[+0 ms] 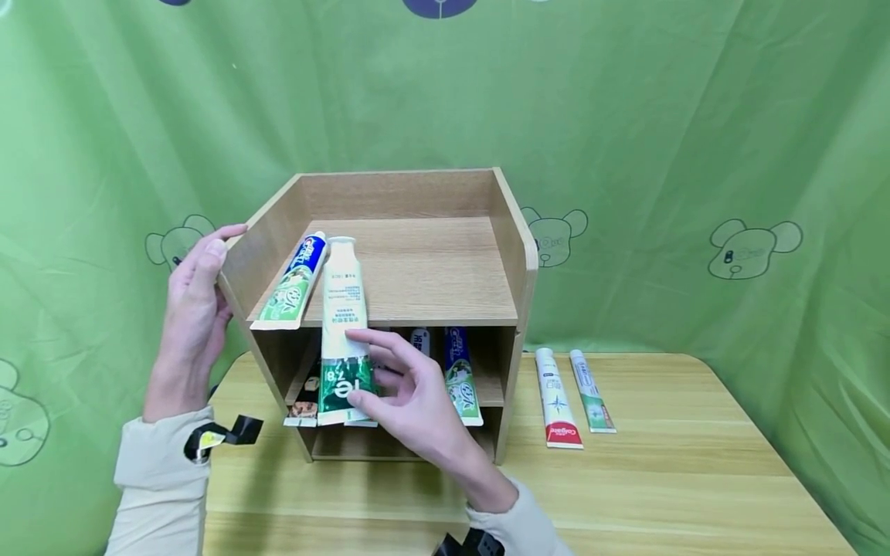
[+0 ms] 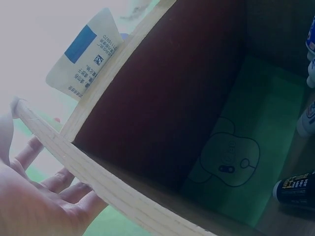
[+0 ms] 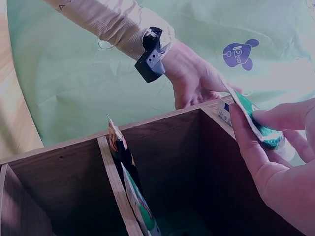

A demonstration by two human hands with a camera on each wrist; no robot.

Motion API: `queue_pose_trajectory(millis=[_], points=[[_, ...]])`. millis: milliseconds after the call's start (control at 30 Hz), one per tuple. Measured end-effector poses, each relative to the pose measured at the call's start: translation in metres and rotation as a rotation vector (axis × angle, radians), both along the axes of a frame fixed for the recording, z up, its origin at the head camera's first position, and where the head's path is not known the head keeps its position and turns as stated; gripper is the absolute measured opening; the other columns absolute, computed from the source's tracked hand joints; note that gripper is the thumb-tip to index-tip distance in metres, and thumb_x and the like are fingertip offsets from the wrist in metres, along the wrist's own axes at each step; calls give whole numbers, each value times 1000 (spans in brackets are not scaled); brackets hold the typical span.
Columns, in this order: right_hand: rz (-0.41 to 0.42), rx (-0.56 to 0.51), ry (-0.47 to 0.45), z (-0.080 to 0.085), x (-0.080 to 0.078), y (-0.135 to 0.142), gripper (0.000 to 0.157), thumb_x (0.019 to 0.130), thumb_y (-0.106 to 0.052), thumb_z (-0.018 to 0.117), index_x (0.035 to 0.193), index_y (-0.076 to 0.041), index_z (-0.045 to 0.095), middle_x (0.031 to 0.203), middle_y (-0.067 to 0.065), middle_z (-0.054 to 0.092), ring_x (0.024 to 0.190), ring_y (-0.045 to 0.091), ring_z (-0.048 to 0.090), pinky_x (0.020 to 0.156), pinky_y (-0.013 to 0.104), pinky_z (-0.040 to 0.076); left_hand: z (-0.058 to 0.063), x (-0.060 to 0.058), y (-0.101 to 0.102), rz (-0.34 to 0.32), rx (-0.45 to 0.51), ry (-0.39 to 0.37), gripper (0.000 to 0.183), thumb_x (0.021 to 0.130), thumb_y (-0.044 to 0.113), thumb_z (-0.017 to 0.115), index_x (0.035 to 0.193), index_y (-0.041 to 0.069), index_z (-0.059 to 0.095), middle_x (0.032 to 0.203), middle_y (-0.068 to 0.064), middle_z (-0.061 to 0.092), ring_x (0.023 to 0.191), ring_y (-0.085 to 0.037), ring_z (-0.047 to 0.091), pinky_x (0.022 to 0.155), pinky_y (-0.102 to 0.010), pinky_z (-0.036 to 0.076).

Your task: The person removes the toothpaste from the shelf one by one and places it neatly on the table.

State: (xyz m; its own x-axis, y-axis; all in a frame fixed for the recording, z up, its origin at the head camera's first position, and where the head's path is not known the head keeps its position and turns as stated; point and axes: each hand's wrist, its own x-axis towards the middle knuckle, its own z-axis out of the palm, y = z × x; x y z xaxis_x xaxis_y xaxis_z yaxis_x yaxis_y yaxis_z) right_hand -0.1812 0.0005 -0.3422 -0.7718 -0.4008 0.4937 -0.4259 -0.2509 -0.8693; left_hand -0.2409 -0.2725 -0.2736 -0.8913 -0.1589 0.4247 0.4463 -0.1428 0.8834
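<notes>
My right hand [image 1: 417, 401] pinches a white and green toothpaste tube [image 1: 343, 297] near its flat green end, thumb on top and fingers beneath. The tube's cap end points away, over the top tier of a wooden desktop shelf [image 1: 438, 266]. Left of it, a blue and green toothpaste tube [image 1: 295, 282] lies on that tier, its flat end jutting past the front edge. My left hand [image 1: 188, 316] rests against the outside of the shelf's left side panel [image 2: 103, 179], fingers extended and thumb at the edge.
Several toothpaste tubes lie in the middle tier, including a blue and green one [image 1: 459, 374] at the right and a dark one [image 2: 295, 191]. On the table [image 1: 667, 463], right of the shelf, lie a white and red tube [image 1: 556, 398] and a smaller green-and-white tube [image 1: 591, 390]. A green curtain [image 1: 626, 116] hangs behind.
</notes>
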Motion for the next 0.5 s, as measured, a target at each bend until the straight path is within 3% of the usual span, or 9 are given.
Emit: queue_pose_trajectory(millis=[200,500], points=[[20,-6,8,2,5,6,63,89,10,70,145,-17,57,148,5,52,118,27,66,83,41,60,0,0,-1,5,0,1,42,102,37,59,138,16,64,133,-9,47,115,-26,51,86,-31,51],[25,-51,59,3,10,23,59,91,12,67,145,-5,54,147,15,52,121,33,62,88,43,58,-1,1,-2,0,15,3,42,102,38,60,137,15,65,131,-10,49,110,-25,53,82,-30,52]])
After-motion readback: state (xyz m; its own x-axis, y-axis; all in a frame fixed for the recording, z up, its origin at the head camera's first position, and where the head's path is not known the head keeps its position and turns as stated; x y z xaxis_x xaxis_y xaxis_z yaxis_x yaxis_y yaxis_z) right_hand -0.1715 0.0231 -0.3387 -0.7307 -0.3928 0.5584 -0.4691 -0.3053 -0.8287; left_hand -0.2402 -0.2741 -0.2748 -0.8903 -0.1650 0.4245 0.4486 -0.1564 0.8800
